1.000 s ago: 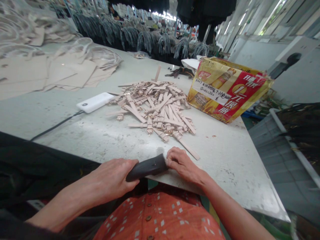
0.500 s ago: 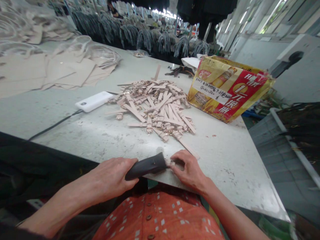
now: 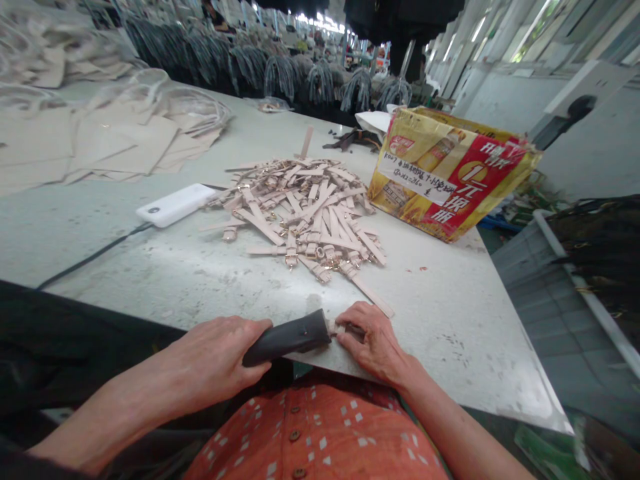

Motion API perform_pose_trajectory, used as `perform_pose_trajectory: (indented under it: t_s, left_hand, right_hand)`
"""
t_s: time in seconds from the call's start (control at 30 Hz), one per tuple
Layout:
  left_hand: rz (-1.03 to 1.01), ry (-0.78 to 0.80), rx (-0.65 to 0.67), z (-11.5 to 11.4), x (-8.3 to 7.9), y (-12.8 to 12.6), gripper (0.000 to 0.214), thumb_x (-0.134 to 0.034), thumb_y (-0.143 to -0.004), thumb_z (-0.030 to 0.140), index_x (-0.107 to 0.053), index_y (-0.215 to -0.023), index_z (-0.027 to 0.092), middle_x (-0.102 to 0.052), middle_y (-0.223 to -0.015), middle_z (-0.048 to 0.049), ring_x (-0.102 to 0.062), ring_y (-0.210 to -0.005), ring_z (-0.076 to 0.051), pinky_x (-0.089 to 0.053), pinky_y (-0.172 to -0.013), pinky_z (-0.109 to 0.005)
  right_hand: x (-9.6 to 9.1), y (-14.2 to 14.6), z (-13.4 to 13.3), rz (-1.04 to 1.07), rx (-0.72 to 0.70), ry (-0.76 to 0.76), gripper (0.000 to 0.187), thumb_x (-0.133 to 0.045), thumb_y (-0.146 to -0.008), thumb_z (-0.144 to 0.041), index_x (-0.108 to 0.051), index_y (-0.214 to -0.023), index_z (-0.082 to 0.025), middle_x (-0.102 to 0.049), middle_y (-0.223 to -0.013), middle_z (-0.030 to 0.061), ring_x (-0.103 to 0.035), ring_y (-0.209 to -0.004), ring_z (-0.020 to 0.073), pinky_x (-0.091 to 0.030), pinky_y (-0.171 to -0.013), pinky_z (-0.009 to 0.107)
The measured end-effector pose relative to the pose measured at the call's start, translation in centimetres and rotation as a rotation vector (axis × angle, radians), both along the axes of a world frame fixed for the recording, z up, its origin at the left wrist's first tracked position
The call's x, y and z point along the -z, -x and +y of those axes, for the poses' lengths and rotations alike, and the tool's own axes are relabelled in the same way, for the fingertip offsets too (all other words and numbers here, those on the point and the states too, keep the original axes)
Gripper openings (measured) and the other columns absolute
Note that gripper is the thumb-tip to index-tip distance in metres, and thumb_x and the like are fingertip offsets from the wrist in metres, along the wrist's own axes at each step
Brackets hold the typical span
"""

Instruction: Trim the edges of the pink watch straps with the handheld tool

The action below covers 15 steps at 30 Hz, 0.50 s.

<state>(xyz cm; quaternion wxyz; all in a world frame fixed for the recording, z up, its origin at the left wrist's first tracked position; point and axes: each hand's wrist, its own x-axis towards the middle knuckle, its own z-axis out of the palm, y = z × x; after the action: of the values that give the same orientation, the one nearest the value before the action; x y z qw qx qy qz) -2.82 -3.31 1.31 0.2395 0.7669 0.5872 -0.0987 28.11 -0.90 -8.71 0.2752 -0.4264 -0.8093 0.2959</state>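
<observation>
My left hand [image 3: 235, 347] is wrapped round the rear end of a black, tube-shaped object [image 3: 293, 335], whose exact kind I cannot tell. Its wide end points right, towards my right hand [image 3: 370, 340]. Thumb and fingers of that hand pinch a small beige strap piece [image 3: 334, 328], right at the mouth of the black object. Most of this piece is hidden by the fingers. Beyond both hands lies a heap of beige buckle straps [image 3: 310, 213] with gold-coloured metal fittings. One loose strap [image 3: 367, 293] reaches from the heap towards my right hand.
On the pale table [image 3: 440, 300] a yellow and red cardboard box [image 3: 445, 177] stands to the right of the heap. A white power bank [image 3: 176, 205] with a black cable [image 3: 95, 257] lies left. Beige panels [image 3: 115, 140] cover the far left. A grey bin [image 3: 575, 293] stands beside the table.
The whole view has shifted slightly, so the table things appear a little further left. Both hands keep their holds, the black object still facing the small strap piece.
</observation>
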Motion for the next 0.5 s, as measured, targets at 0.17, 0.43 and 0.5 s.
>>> perform_pose_trajectory:
  t_s: [0.17, 0.43, 0.5]
  left_hand:
    - [-0.016, -0.02, 0.015, 0.4, 0.0, 0.0, 0.029, -0.066, -0.089, 0.043, -0.086, -0.106, 0.03, -0.091, -0.095, -0.0095, -0.087, -0.096, -0.037, -0.059, -0.083, -0.04]
    - [0.007, -0.011, 0.027, 0.9, 0.1, 0.9, 0.034, -0.066, -0.089, 0.044, -0.086, -0.112, 0.03, -0.092, -0.103, -0.0099, -0.087, -0.102, -0.036, -0.058, -0.085, -0.04]
    - [0.002, -0.008, 0.036, 1.1, 0.0, 0.9, 0.03, -0.066, -0.09, 0.043, -0.085, -0.108, 0.03, -0.091, -0.096, -0.009, -0.086, -0.095, -0.035, -0.057, -0.083, -0.039]
  right_hand:
    - [0.1, -0.1, 0.2, 0.017, -0.018, 0.056, 0.02, -0.079, -0.097, -0.014, -0.084, -0.113, -0.025, -0.08, -0.105, 0.0047, -0.072, -0.103, 0.0247, -0.052, -0.092, 0.038]
    - [-0.6, 0.0, 0.3, -0.031, -0.045, 0.069, 0.018, -0.076, -0.095, -0.01, -0.079, -0.106, -0.024, -0.076, -0.106, 0.004, -0.068, -0.101, 0.024, -0.046, -0.091, 0.037]
    - [-0.8, 0.2, 0.3, -0.059, -0.043, 0.067, 0.016, -0.076, -0.093, -0.01, -0.078, -0.102, -0.023, -0.075, -0.103, 0.0036, -0.067, -0.099, 0.0235, -0.044, -0.089, 0.036]
